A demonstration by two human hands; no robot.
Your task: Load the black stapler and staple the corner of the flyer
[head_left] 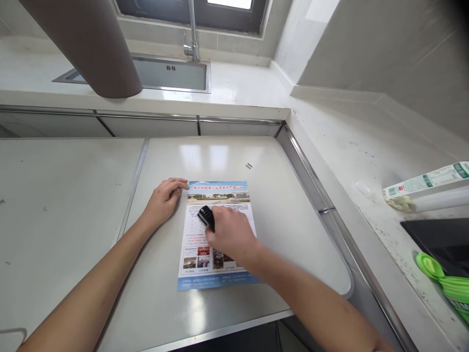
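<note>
Evidently, the right hand (232,232) has a black tool (206,217) over a printed flyer (198,239).
From where I stand, its fingers are wrapped around the tool, while the left hand (164,199) rests loosely spread, fingertips at the flyer's upper left corner. The flyer lies flat on the pale table (289,215), two small metal strips (248,166) beyond it.

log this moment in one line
left hand: at edge of flyer; right hand: holding black object over flyer; two metallic strips: on table
</note>
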